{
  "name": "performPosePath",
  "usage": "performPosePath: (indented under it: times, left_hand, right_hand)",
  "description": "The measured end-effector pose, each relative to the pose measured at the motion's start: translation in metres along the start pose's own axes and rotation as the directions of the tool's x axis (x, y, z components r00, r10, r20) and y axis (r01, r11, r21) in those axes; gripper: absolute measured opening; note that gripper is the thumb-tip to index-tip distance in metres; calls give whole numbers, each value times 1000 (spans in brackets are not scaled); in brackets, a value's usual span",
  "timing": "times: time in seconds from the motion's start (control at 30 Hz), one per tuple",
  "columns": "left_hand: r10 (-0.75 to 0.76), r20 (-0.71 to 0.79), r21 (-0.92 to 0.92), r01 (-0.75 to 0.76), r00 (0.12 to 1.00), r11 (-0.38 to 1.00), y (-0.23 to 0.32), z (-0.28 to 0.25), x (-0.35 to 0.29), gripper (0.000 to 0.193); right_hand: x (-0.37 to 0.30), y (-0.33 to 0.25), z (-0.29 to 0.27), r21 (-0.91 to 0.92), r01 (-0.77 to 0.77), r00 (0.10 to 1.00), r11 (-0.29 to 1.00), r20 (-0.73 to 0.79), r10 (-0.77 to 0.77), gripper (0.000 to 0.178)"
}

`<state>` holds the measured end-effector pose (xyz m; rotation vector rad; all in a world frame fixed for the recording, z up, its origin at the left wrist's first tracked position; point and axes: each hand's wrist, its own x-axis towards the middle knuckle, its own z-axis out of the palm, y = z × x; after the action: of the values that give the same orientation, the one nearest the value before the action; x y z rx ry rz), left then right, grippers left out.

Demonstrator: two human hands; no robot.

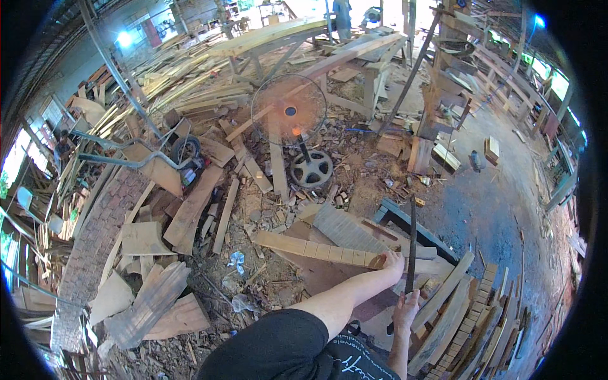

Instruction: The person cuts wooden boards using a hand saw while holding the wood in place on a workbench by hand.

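My left hand [392, 266] is closed over the right end of a long, slightly curved wooden piece [316, 249], which has evenly spaced dark lines across its side. The piece lies over a low wooden work surface [316, 278]. Just to the right, my right hand [405, 308] grips a long, narrow, dark, blade-like tool [413, 244] near its lower end. It points away from me, almost upright in the view, and passes close beside my left hand. Whether it is a saw, a file or a plain blade, I cannot tell. Behind the curved piece lies a grey ribbed board [351, 229].
Several curved wooden pieces [453, 323] are stacked at my right, beside a blue-grey beam [418, 229]. A pedestal fan [290, 111] stands ahead on a round base. Offcuts [145, 239] and a wheelbarrow [152, 161] are at left. Scraps litter the floor. Someone stands far off [342, 19].
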<state>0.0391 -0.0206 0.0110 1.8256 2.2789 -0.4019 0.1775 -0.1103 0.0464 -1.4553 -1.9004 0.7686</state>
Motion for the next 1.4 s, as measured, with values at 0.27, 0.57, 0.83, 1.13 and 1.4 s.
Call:
performPosePath:
  times: [0.27,0.57,0.83,1.13,1.4]
  left_hand:
    - [147,-47,-2,-148,988,989,-15,-3,-6,36]
    - [467,-33,-348,-448,884,823,-58,2,23,31]
    - [213,-319,-674,-379,924,635,-53,-41,-13,26]
    - [-75,-527,-562,-280,847,778,-52,-9,-18,21]
    - [-46,-506,-530,-269,861,805,-51,15,-22,24]
  right_hand:
    - [3,-12,-5,-33,15,999,999,29,-14,23]
    - [0,3,-2,-71,-29,999,997,-18,28,22]
    - [-3,-10,-9,-43,-6,1000,999,-14,6,21]
    - [0,-12,-2,-52,-19,1000,998,-21,18,21]
    - [0,-23,-5,-97,-34,999,995,-18,32,21]
